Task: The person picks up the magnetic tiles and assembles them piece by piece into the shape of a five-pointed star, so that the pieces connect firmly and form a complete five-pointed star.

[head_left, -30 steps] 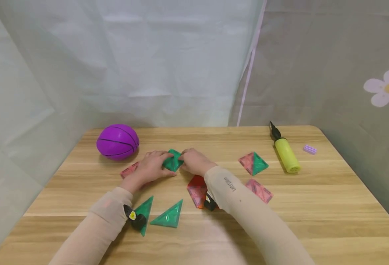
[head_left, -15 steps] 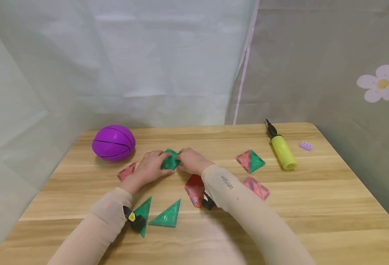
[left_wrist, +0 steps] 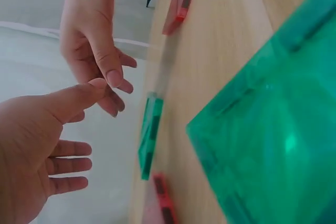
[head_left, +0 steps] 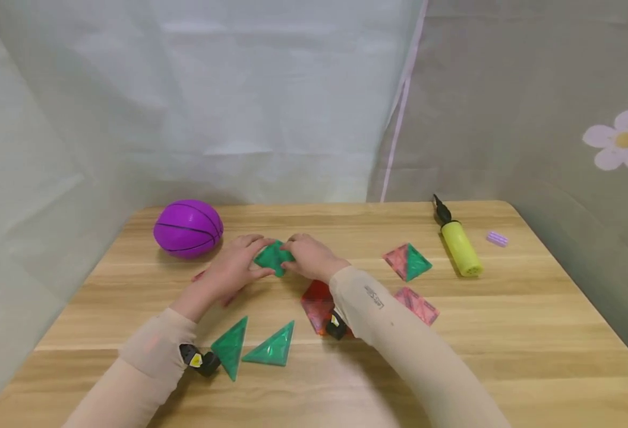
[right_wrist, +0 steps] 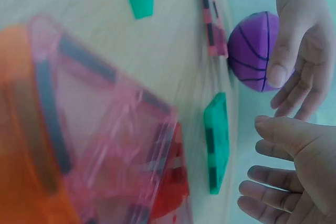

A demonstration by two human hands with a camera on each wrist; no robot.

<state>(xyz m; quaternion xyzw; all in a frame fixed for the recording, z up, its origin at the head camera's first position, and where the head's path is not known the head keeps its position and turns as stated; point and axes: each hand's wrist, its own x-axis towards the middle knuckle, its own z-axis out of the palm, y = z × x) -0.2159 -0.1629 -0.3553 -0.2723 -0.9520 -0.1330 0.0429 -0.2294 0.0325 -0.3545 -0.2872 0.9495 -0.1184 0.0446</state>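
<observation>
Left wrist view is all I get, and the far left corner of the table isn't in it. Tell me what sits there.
Observer: A purple ball with black basketball lines, farther back than the left hand.
Operator: Now tell me what the black tip at the top of my picture belongs to.
Observer: A hand pump; the head view shows its yellow cylindrical body lying well to the right of the hands.
Operator: Name what lies just left of it.
Observer: A red triangular tile and a green triangular tile, set edge to edge as a square.
</observation>
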